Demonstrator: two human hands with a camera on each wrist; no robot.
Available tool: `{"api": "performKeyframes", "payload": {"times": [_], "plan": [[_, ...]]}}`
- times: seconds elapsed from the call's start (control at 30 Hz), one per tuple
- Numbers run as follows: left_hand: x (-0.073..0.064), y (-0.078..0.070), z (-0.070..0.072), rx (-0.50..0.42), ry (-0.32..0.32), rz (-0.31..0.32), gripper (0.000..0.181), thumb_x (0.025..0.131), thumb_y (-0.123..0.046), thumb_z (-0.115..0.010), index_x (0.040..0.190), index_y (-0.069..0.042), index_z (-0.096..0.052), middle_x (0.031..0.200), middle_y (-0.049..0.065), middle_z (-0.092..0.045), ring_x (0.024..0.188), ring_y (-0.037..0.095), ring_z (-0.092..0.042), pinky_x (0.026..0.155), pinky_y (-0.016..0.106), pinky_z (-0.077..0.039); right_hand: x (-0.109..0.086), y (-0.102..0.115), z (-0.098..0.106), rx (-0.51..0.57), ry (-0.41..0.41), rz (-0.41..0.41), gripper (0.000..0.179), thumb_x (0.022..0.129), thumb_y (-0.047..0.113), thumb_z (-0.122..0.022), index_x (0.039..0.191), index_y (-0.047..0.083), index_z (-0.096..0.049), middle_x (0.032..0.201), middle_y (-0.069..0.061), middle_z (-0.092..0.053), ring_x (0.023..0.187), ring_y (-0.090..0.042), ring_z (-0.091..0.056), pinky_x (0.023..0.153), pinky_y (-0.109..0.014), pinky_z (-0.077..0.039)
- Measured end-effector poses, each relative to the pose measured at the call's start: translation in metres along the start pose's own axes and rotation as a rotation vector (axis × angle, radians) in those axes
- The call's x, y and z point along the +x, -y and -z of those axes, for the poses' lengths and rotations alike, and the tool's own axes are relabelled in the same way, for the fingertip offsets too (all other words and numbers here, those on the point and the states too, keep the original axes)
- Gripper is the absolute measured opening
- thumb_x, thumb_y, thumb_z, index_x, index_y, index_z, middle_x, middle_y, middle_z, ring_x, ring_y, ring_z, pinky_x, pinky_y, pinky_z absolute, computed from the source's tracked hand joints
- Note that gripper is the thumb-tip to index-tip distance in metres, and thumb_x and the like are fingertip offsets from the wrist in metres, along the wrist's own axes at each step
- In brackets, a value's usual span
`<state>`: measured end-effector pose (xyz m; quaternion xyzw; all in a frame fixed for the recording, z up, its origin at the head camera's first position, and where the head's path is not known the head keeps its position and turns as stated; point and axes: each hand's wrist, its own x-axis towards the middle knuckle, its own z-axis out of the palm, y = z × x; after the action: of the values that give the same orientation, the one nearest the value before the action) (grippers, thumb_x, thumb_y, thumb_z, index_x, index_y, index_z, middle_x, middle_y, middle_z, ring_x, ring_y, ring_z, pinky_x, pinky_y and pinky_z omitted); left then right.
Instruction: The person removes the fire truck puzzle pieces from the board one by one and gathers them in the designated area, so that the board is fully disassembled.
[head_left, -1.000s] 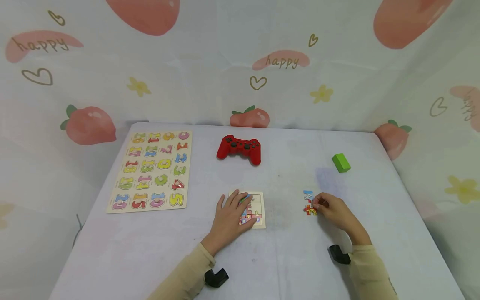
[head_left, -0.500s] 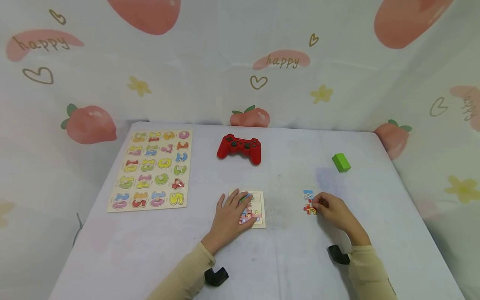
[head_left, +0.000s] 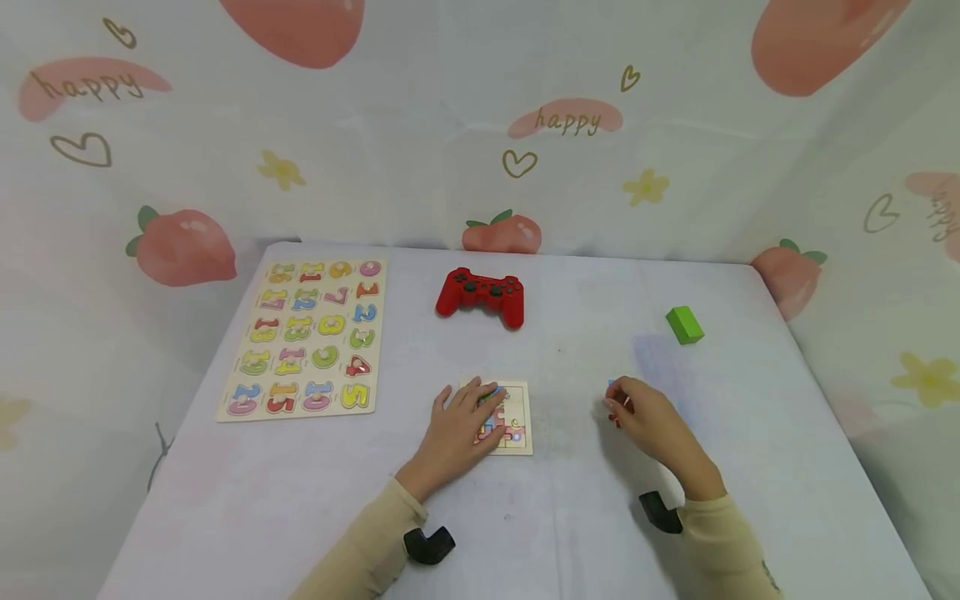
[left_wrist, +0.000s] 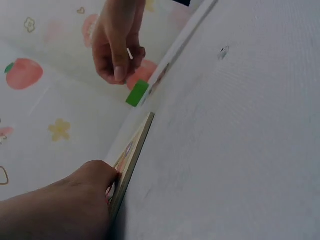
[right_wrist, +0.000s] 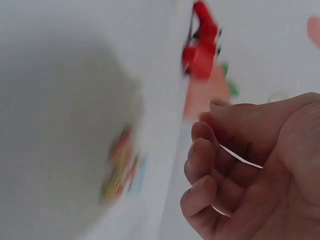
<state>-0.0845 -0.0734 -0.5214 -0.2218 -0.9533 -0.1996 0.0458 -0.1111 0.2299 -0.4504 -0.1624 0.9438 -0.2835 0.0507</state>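
My left hand (head_left: 456, 433) rests on a small wooden jigsaw board (head_left: 519, 408), fingers spread over its left part. In the left wrist view the thumb (left_wrist: 97, 172) lies over the edge of the jigsaw board (left_wrist: 132, 160). My right hand (head_left: 651, 425) hovers just above loose jigsaw pieces (head_left: 616, 421), largely hiding them in the head view. In the right wrist view its fingers are curled, thumb tip at the forefinger, and nothing shows between them. Beneath it the jigsaw pieces (right_wrist: 122, 170), red, yellow and blue, lie blurred on the table in the hand's shadow.
A large wooden number puzzle (head_left: 306, 337) lies at the left. Behind the jigsaw board is a red game controller (head_left: 482, 296). A green block (head_left: 685, 325) sits at the back right. A patterned cloth backdrop (head_left: 420, 167) rises behind the white table (head_left: 450, 533).
My right hand has lifted from beside the loose jigsaw pieces and moved slightly left, over them. My left hand stays on the jigsaw board.
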Motion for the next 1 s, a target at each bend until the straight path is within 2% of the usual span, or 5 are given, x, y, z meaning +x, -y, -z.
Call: {"api": "performKeyframes", "payload": {"times": [0.1, 0.3, 0.43, 0.7, 1.0], "plan": [[-0.001, 0.004, 0.002, -0.023, 0.026, -0.033, 0.054, 0.097, -0.049, -0.047, 0.144, -0.024, -0.045, 0.149, -0.003, -0.04, 0.143, 0.022, -0.028, 0.11, 0.057, -0.021, 0.003, 0.023, -0.013, 0.007, 0.03, 0.047, 0.004, 0.091, 0.008, -0.064, 0.093, 0.008, -0.06, 0.081, 0.003, -0.058, 0.069, -0.009, -0.05, 0.061, -0.025, -0.044], [-0.002, 0.012, 0.006, -0.069, 0.06, -0.077, 0.055, 0.095, -0.049, -0.049, 0.145, -0.025, -0.043, 0.151, -0.003, -0.037, 0.144, 0.023, -0.026, 0.11, 0.057, -0.02, 0.009, 0.054, -0.052, 0.023, 0.166, 0.132, 0.015, 0.09, 0.013, -0.066, 0.102, 0.008, -0.059, 0.084, 0.006, -0.056, 0.073, -0.006, -0.049, 0.065, -0.023, -0.045], [-0.001, 0.013, 0.005, -0.062, 0.066, -0.077, 0.056, 0.095, -0.05, -0.05, 0.145, -0.025, -0.043, 0.151, -0.003, -0.037, 0.144, 0.023, -0.025, 0.111, 0.057, -0.02, 0.01, 0.065, -0.069, 0.005, 0.175, 0.19, 0.024, 0.088, 0.015, -0.069, 0.107, 0.006, -0.057, 0.082, 0.007, -0.052, 0.07, -0.005, -0.047, 0.064, -0.022, -0.044], [-0.002, 0.01, 0.006, -0.046, 0.053, -0.065, 0.055, 0.094, -0.048, -0.053, 0.143, -0.025, -0.046, 0.149, -0.004, -0.04, 0.143, 0.022, -0.026, 0.109, 0.057, -0.022, 0.009, 0.072, -0.075, -0.02, 0.159, 0.153, 0.019, 0.086, 0.011, -0.07, 0.099, 0.009, -0.057, 0.082, 0.006, -0.05, 0.07, -0.005, -0.046, 0.061, -0.021, -0.042], [-0.002, 0.009, 0.007, -0.036, 0.043, -0.06, 0.055, 0.093, -0.049, -0.053, 0.143, -0.025, -0.046, 0.149, -0.005, -0.04, 0.143, 0.021, -0.026, 0.109, 0.056, -0.023, 0.009, 0.073, -0.076, -0.002, 0.138, 0.18, 0.02, 0.086, 0.009, -0.071, 0.098, 0.007, -0.055, 0.086, 0.002, -0.053, 0.074, -0.008, -0.05, 0.065, -0.023, -0.046]]}}
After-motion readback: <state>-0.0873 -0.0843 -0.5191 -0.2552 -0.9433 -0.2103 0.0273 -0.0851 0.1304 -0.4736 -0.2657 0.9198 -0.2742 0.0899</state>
